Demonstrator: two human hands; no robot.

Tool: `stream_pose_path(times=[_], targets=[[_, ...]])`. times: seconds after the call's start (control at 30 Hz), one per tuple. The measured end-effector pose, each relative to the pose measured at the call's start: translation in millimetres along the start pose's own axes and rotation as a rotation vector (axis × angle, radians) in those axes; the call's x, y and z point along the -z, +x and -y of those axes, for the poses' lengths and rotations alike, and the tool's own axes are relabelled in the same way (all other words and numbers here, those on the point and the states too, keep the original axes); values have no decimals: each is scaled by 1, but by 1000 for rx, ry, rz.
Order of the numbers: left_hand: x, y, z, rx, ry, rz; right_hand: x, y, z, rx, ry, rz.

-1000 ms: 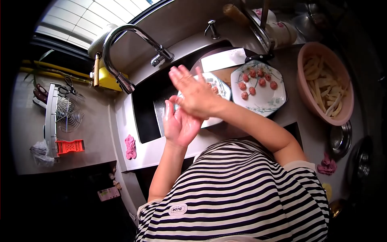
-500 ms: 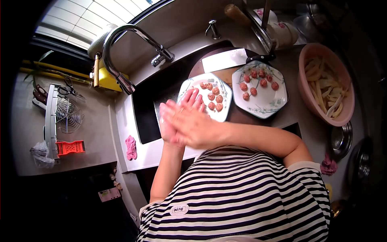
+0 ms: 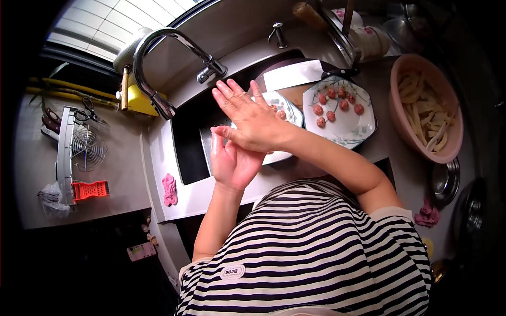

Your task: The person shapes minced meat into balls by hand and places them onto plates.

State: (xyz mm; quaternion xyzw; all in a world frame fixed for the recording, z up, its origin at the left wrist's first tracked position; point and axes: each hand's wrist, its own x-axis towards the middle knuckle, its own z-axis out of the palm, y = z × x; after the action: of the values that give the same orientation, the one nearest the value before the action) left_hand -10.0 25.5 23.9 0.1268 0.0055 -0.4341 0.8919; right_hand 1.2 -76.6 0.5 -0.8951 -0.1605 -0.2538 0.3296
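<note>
My left hand point(image 3: 235, 164) is palm up over the edge of the sink, thumb raised; its fingers are mostly hidden under my right hand. My right hand point(image 3: 249, 117) lies palm down across it, with fingers stretched out and spread. Whether anything sits between the palms is hidden. Just behind my hands is a patterned white plate point(image 3: 294, 103) with raw meatballs point(image 3: 281, 114), partly covered by my right hand and forearm. To its right, a second octagonal plate point(image 3: 345, 129) holds several round pink meatballs point(image 3: 343, 105).
A cleaver point(image 3: 295, 75) lies behind the plates on a round board. At right stands a pink basin point(image 3: 394, 113) of pale cut strips. The faucet point(image 3: 163, 31) arches over the dark sink point(image 3: 188, 152). A pink cloth point(image 3: 169, 189) and an orange grater point(image 3: 90, 190) are at left.
My right hand has slid forward over the left, its fingers now pointing away and spread. The left palm now shows more below it. The plates stay in place.
</note>
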Motion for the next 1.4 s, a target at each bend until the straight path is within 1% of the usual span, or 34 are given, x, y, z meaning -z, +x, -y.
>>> stream_pose_path(times=[0.03,0.07,0.1,0.13,0.2,0.23,0.27,0.3,0.33,0.4,0.43,0.47,0.53,0.57,0.6,0.67,0.73,0.83,0.87,0.9,0.93,0.97,1.0,1.03,1.07,1.1,1.13,1.2,1.23,1.27,1.3,1.33,1.37,1.4], targets=[[1,-3,-5,-23,75,15,-2,1,-7,-28,-61,6],[6,-3,-8,-44,149,29,0,-9,5,88,44,95],[25,0,-7,-129,366,123,-1,-12,13,119,83,85],[17,2,-6,-122,624,-41,-1,-11,23,147,124,79],[21,1,2,-124,414,125,0,-9,35,209,199,65],[22,7,6,-169,177,403,2,1,23,107,105,16],[18,4,3,-122,82,289,5,14,7,8,11,-34],[10,0,-2,-77,-10,175,6,13,-3,-22,16,-44],[4,-3,-6,-27,-99,61,7,5,-1,13,-21,25],[19,-1,-9,-190,209,200,3,-19,27,241,41,63],[19,5,-15,-176,431,0,2,-17,27,247,49,28],[17,8,-14,-123,194,15,-1,-13,30,254,56,-5],[27,7,3,-98,499,11,-5,-5,34,274,68,-79],[11,7,4,-91,400,273,2,6,18,144,22,-96],[1,4,4,30,-168,94,8,12,1,45,-83,-142],[5,-6,-5,26,-5,-153,12,1,-17,12,-137,-80],[18,-7,-11,-22,-170,186,5,-21,9,136,0,96],[36,0,-4,-41,186,207,0,-19,25,209,79,60],[23,4,1,-51,307,211,-1,-19,27,235,109,47],[3,0,1,-85,291,-39,1,-11,13,122,-30,12],[18,-1,-4,89,-198,182,5,-2,-9,11,-172,-24],[15,-2,-8,46,-105,22,13,-2,-21,-41,-153,-24],[12,-5,-12,6,-12,-142,19,-8,-22,-45,-120,54],[14,-7,-14,32,-144,57,16,-16,-11,15,-28,90],[16,-7,-18,-46,128,-125,11,-27,3,72,66,129],[21,-4,-16,-43,200,-39,3,-36,17,166,258,134],[27,0,-12,-42,273,53,3,-37,32,231,327,180],[37,3,-4,-21,276,232,-2,-24,26,260,181,132],[26,2,-5,18,47,149,0,-12,8,152,45,120],[14,1,-6,55,-181,66,5,-5,-8,50,-198,63],[25,-3,-12,17,3,-64,13,-1,-23,-76,-180,54],[21,-5,-15,-20,36,-144,23,0,-32,-156,-72,61],[22,-7,-19,-12,16,-115,28,-1,-37,-209,114,64],[24,-10,-23,-4,-7,-90,28,-4,-42,-205,262,36]])
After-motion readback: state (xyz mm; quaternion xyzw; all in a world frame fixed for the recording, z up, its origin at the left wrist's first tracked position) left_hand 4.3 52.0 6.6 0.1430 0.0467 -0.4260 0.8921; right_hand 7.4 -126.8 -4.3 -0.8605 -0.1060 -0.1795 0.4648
